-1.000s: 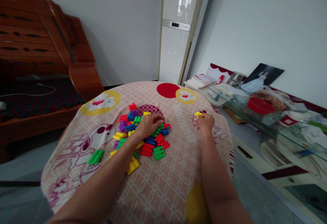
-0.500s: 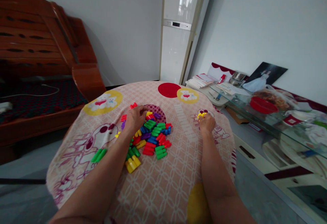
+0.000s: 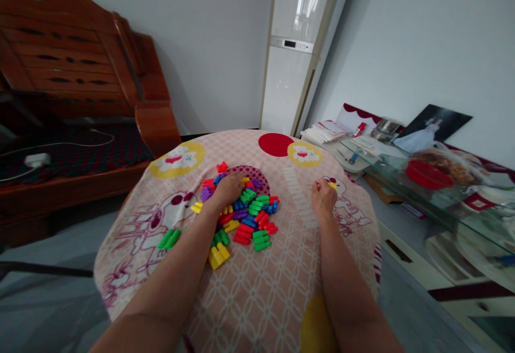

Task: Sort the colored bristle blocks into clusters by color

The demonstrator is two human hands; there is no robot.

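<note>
A heap of toy building blocks [image 3: 243, 232] in red, green, blue, yellow and purple lies left of centre on the cloth-covered table. My left hand [image 3: 231, 188] is over the far part of the heap, fingers stretched towards the red and yellow pieces; its palm hides some blocks. Off to the right, my right hand [image 3: 324, 198] rests low over the cloth with its fingers curled in, and I see nothing between them. Just beyond it a yellow block [image 3: 333, 185] shows, partly covered by the hand. One green block [image 3: 169, 238] lies apart beside my left forearm.
The round table has a patterned cloth [image 3: 257, 299]. A wooden bench [image 3: 156, 122] stands at left, a tall white air conditioner [image 3: 285, 85] behind. At right is a glass-topped cabinet [image 3: 422, 203] with papers [image 3: 328, 130] and a red bowl [image 3: 428, 175].
My right hand has drawn left from the yellow block, which now shows on its right side. My left hand has flattened out over the heap. The whole view has shifted slightly.
</note>
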